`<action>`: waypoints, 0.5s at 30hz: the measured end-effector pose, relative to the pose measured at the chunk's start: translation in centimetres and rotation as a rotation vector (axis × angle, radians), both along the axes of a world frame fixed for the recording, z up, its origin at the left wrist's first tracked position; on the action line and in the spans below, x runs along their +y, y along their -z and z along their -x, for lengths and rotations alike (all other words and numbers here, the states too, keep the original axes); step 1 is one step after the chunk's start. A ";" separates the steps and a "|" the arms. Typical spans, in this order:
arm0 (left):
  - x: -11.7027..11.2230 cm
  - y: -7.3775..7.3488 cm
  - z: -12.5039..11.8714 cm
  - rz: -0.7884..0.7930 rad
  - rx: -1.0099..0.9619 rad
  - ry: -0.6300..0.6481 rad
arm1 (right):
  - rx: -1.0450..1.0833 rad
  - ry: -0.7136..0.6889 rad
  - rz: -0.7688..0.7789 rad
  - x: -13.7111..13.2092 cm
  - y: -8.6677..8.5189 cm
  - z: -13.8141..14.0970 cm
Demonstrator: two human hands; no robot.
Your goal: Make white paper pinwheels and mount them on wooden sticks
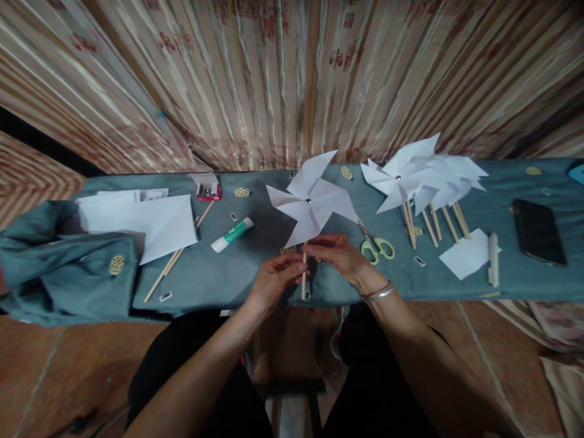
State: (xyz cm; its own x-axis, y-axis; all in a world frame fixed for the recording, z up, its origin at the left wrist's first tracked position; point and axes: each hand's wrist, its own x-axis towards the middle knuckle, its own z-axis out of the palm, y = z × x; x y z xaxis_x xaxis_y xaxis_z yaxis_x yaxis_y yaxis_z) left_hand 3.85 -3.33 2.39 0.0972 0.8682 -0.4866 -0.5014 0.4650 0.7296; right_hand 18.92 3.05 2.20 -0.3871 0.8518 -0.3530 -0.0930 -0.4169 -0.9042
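Here we are, and the white paper pinwheel [314, 214] sits right in the middle of the frame, blades fanned wide, a shiny pin [308, 201] at its heart! Below it runs the wooden stick [304, 286], near upright over the front edge of the cloth-covered worktop [201, 283]. The left hand [271, 281] has its grip pinching that stick about halfway down, thumb against fingers; the right hand [338, 255], coming in from the lower right, pinches higher, just under the blades.

Nice spacing, that! Two holds on one stick should stop it twisting, I'd say, and the lower one looks best placed to take the steadying. The upper fingers want a light touch, close to the paper without creasing it; thin blades like these would likely bend at a careless nudge. Watch the right-hand blade: its tip comes up by the green-handled scissors [376, 244], so a little clearance there would be wise. The pin head deserves an eye too, best kept centred and square to the stick.

Over at the upper right, a cluster of pinwheels [426, 176] lies overlapped, sticks toward us; left of centre, a glue stick [232, 234] rests clear of both hands
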 end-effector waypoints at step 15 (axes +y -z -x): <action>-0.2 0.3 0.2 0.017 0.118 0.005 | -0.276 0.274 -0.249 4.5 -0.4 -8.5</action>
State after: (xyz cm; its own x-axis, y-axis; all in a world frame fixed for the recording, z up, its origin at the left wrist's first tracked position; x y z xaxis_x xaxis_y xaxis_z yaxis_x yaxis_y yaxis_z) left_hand 3.60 -3.52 2.13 0.0428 0.8592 -0.5098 -0.4106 0.4803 0.7750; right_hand 27.39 7.50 2.60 -0.0563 0.9815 -0.1829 0.0894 -0.1775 -0.9800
